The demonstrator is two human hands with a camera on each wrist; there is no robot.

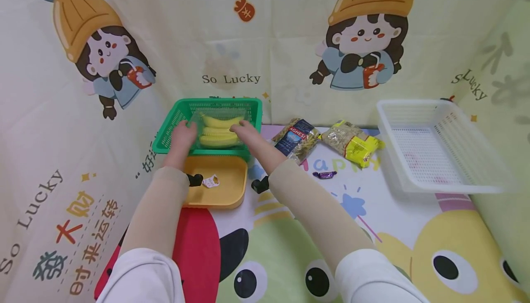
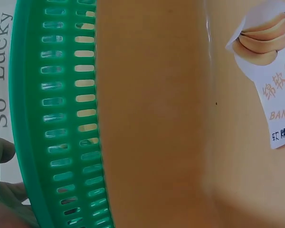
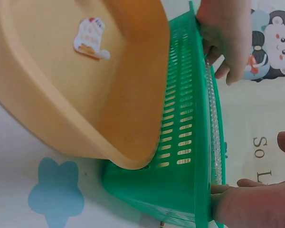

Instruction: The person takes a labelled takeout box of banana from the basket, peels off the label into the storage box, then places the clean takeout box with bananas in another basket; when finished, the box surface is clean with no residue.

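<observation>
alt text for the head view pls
Both hands, left hand and right hand, hold a clear pack of bananas over a green basket. A yellow tray sits in front of it; a white basket stands at right.

Bananas [image 1: 218, 133] in the green basket [image 1: 171, 123]

We see a clear plastic pack of yellow bananas, three curved fruits stacked one above another, lying lengthwise inside a green slotted basket at the far edge of the mat, against the backdrop. Our left hand [image 1: 182, 135] and right hand [image 1: 246, 131] rest on the pack's two ends, above the basket's rim. The basket sits level, its near wall touching an orange tray [image 1: 225, 188] in front of it; a small banana label lies in that tray.
</observation>
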